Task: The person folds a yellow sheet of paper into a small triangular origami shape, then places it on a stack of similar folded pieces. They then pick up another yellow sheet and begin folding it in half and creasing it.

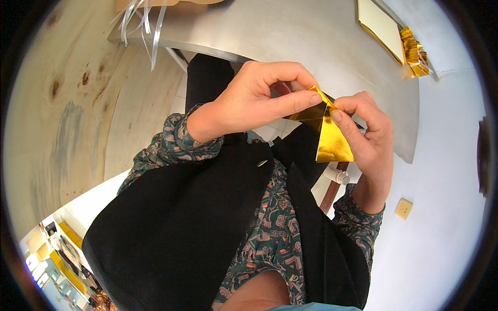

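Grey tabletop [290, 31] beyond; left hand [259, 96] and right hand [367, 127] pinch gold foil [333, 140] between them, bright flap pointing near.

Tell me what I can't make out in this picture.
All in the head view:
Gold sheet: hidden where the left hand and right hand pinch it.
Brown thing: cut off by the upper edge.
Dark thing at far right: cut off by the dark rim.
Clutter at lower left: too small and bent to name.

No lettering, label, number or sign can be read anywhere in this view
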Demonstrator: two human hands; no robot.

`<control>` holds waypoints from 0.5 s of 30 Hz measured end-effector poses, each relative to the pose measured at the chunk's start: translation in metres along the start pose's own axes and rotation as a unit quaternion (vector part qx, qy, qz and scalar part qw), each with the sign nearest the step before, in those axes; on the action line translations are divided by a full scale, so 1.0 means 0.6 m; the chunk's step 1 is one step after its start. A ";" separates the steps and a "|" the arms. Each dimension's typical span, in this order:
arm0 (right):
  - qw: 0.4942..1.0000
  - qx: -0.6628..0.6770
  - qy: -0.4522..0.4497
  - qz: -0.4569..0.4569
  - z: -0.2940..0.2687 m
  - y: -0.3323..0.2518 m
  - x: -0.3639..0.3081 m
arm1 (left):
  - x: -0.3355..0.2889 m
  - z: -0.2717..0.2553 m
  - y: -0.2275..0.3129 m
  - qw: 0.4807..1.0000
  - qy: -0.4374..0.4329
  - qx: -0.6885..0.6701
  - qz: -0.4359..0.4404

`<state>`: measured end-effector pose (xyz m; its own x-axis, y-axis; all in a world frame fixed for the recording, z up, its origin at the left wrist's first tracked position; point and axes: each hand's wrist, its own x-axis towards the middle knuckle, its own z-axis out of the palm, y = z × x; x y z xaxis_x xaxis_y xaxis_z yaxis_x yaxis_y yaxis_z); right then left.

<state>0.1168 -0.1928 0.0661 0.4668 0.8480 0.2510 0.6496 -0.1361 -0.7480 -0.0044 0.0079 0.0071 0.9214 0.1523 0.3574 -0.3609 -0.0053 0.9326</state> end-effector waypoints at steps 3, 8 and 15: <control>0.999 -0.041 0.002 -0.016 -0.002 -0.005 0.002 | 0.001 0.000 -0.002 0.999 -0.008 0.025 0.024; 0.989 -0.135 0.032 -0.050 0.001 -0.019 -0.006 | 0.000 0.007 -0.011 0.998 0.025 0.005 0.051; 0.970 -0.211 0.061 -0.104 0.003 -0.029 -0.008 | -0.002 0.003 -0.012 0.990 0.031 0.065 0.118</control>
<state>0.1023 -0.1938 0.0767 0.3492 0.8165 0.4598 0.9135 -0.1873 -0.3611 -0.0027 0.0061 0.0003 0.8013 0.1915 0.5668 -0.5403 -0.1752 0.8230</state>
